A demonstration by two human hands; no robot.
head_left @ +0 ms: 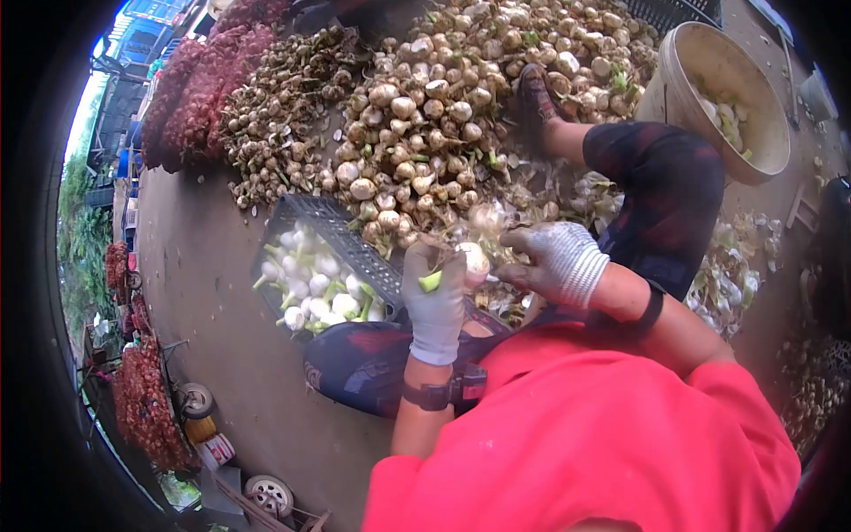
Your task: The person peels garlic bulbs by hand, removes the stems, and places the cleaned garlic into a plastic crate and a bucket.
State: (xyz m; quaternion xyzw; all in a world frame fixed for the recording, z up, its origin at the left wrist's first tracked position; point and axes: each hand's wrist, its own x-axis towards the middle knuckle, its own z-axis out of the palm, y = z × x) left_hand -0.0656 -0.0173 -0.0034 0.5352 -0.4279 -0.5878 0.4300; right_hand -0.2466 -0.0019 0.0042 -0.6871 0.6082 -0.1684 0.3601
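My left hand, in a pale glove with dirty fingertips, is closed around a garlic bulb. A cut green stem shows between its fingers. Close to the bulb's right side, my right hand, also gloved, has its fingers drawn together; what they pinch is hidden. Blurred papery skin shows just beyond the hands. Left of them, a dark plastic crate holds cleaned white garlic bulbs with green stems. Ahead lies a big heap of unpeeled garlic.
A cream bucket with some peeled garlic inside stands at the upper right. Full red mesh sacks sit at the upper left. Loose skins litter the floor right of my bent leg. Carts with wheels stand lower left.
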